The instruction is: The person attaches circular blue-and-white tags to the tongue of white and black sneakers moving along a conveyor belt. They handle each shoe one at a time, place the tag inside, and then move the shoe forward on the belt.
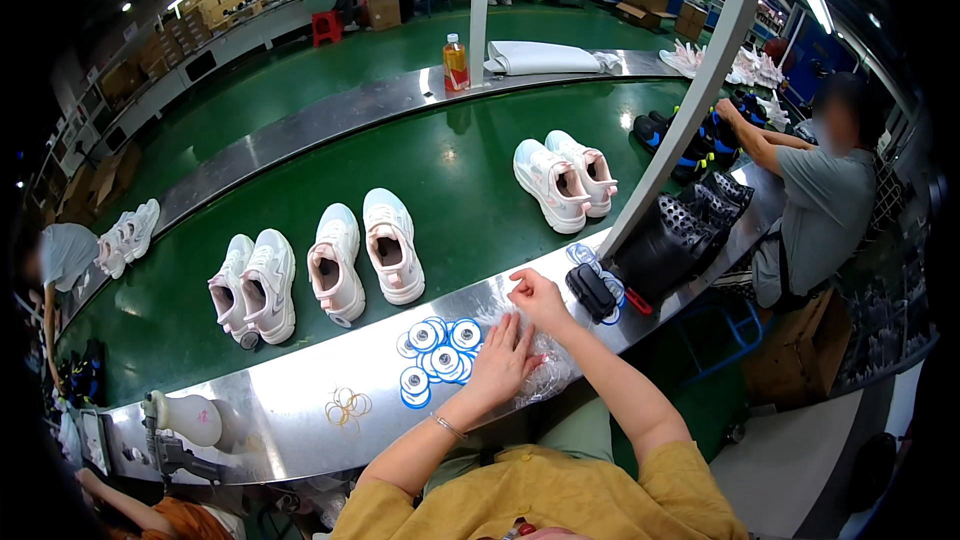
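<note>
Clear plastic [548,372] lies crumpled on the steel worktop [270,395] right under the left hand [503,358] and close to the person's body. The left hand rests palm down on its left side, touching it, fingers nearly straight and slightly apart. The right hand [538,300] is just beyond the far end of the heap, its fingers bent inward; whether they pinch anything I cannot tell. The heap has no clear long axis, though it seems to stretch from the left fingertips back toward the lap. The left hand is the nearer one, while the right forearm slants past the heap's right side and limits access from there.

Just left of the left hand, round tags [440,350] with blue rims overlap in a loose pile. Right of the right hand sit a black case [591,293] and a red-handled tool [637,302]. Farther left lie rubber bands [347,406], then a spray gun [180,458]. Across the worktop, pale sneakers [393,248] stand in pairs on the green belt [465,250], with a post [722,25] rising beyond the case
</note>
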A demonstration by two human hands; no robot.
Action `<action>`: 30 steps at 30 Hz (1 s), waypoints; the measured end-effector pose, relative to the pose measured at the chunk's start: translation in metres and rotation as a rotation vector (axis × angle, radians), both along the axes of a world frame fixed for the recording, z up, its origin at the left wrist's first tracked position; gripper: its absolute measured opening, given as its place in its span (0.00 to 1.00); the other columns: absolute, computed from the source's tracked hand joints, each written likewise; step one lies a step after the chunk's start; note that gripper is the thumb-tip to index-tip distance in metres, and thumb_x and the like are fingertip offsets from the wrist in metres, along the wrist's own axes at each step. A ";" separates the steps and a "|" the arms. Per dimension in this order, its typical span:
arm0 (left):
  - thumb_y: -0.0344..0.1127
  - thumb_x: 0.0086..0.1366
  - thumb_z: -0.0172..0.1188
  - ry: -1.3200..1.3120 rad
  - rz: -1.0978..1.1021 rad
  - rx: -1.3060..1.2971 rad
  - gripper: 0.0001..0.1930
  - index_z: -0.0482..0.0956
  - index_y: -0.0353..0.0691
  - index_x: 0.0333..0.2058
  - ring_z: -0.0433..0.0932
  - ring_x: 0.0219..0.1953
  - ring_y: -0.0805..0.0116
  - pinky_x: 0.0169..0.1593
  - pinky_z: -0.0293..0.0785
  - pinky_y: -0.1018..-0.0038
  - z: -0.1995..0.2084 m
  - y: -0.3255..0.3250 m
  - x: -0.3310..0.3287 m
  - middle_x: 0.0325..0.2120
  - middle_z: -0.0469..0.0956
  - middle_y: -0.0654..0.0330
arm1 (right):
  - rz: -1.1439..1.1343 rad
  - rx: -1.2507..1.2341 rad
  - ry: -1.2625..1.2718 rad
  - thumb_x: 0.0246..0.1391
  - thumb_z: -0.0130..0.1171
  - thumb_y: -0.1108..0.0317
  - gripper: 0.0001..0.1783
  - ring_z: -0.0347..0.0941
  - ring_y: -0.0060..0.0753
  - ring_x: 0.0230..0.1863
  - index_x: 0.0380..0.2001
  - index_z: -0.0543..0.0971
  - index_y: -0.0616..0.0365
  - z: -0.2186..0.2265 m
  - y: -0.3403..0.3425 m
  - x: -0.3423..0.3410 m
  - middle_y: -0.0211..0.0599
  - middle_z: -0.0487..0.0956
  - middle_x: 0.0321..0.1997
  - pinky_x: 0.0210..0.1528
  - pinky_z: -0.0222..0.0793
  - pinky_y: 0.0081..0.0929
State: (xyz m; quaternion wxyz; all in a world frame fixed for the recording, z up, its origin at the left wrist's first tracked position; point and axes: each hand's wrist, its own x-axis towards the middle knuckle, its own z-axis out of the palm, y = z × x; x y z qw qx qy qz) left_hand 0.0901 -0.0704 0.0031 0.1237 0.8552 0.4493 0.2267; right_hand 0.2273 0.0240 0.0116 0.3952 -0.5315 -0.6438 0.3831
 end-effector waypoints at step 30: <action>0.27 0.53 0.61 0.011 0.286 0.185 0.14 0.77 0.34 0.40 0.69 0.42 0.50 0.46 0.66 0.60 0.023 -0.007 0.128 0.37 0.72 0.48 | -0.082 0.079 0.324 0.54 0.58 0.71 0.06 0.70 0.15 0.25 0.34 0.78 0.62 0.090 -0.028 0.221 0.28 0.76 0.29 0.27 0.66 0.17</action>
